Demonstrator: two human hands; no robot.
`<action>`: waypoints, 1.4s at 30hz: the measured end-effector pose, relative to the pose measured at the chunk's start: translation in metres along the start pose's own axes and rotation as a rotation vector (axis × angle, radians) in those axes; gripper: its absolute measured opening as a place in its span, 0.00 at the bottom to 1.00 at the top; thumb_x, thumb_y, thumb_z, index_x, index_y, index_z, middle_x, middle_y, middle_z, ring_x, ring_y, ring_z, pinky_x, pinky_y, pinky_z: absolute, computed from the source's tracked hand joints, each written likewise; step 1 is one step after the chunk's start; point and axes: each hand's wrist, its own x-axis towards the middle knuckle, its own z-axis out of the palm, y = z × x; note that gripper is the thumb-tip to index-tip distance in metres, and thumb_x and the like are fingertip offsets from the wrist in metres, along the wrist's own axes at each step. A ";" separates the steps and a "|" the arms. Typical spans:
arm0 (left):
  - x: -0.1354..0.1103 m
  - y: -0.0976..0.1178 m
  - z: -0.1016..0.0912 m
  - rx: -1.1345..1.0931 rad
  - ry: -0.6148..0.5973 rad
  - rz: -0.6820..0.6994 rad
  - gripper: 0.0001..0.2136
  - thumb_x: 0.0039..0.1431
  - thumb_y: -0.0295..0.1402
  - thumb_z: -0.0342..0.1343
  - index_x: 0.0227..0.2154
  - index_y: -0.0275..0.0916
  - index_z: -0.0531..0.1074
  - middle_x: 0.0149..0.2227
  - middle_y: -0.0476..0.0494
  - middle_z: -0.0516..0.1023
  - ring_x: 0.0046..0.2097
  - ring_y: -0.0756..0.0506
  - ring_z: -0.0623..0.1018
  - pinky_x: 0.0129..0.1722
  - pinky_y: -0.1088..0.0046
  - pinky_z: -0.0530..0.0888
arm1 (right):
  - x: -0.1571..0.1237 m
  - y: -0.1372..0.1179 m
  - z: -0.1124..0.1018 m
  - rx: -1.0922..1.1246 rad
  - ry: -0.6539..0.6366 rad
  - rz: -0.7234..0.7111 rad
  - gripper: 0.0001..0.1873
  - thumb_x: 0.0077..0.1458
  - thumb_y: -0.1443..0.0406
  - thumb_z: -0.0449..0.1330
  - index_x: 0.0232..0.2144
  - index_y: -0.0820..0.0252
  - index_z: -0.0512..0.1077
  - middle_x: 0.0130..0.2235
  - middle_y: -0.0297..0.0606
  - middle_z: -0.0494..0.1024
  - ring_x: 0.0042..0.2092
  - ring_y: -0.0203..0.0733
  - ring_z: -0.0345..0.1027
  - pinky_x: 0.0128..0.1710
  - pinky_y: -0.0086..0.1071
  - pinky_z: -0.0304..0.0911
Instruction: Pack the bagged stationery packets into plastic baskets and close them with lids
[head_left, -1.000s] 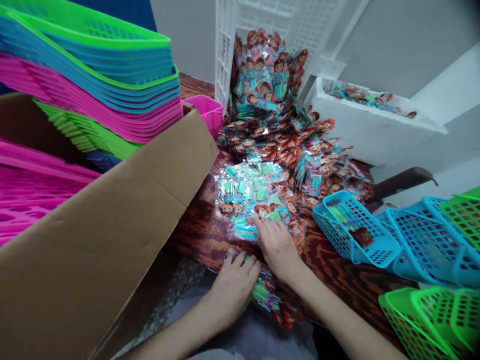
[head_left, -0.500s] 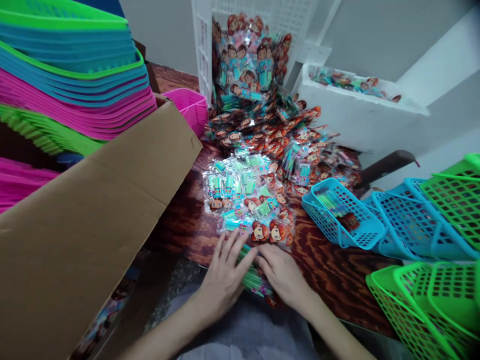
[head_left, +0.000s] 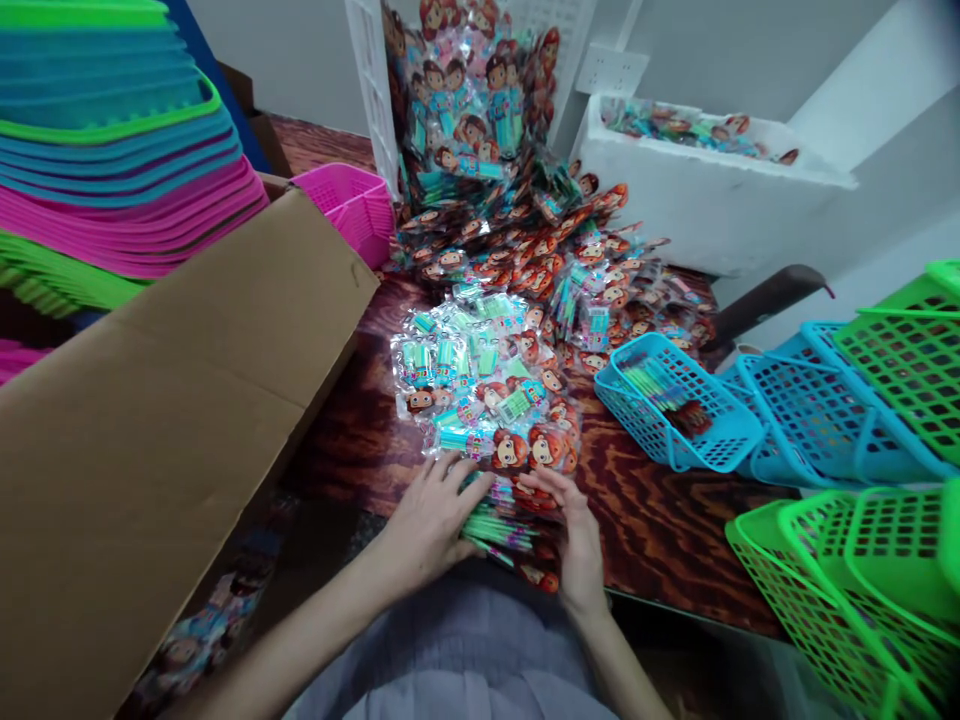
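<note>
A big heap of small cellophane packets with cartoon-head toys [head_left: 517,270] covers the dark wooden table [head_left: 660,520]. At the table's near edge both hands clasp a small bundle of these packets [head_left: 504,525] from either side. My left hand [head_left: 427,515] lies on the bundle's left, fingers curled over it. My right hand [head_left: 574,530] presses against its right side, fingers on top. The bundle shows green strips and red-haired heads between the two hands.
A blue basket [head_left: 679,405] holding a few packets stands right of the heap, with more blue [head_left: 817,420] and green baskets [head_left: 862,590] beyond. A cardboard box flap [head_left: 165,400] and stacked coloured baskets [head_left: 112,170] fill the left. A white foam box [head_left: 697,200] and white crate [head_left: 367,90] stand behind.
My right hand came back from the heap to the near bundle. Both hands now close on the bundle from its two sides. The view shifted left and up.
</note>
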 end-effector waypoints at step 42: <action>0.002 0.024 -0.005 0.062 0.014 0.000 0.38 0.60 0.33 0.58 0.68 0.33 0.47 0.67 0.31 0.58 0.68 0.33 0.57 0.68 0.44 0.43 | 0.019 -0.047 0.011 -1.309 -0.602 -0.548 0.39 0.49 0.64 0.71 0.60 0.65 0.62 0.56 0.51 0.71 0.53 0.57 0.66 0.55 0.51 0.60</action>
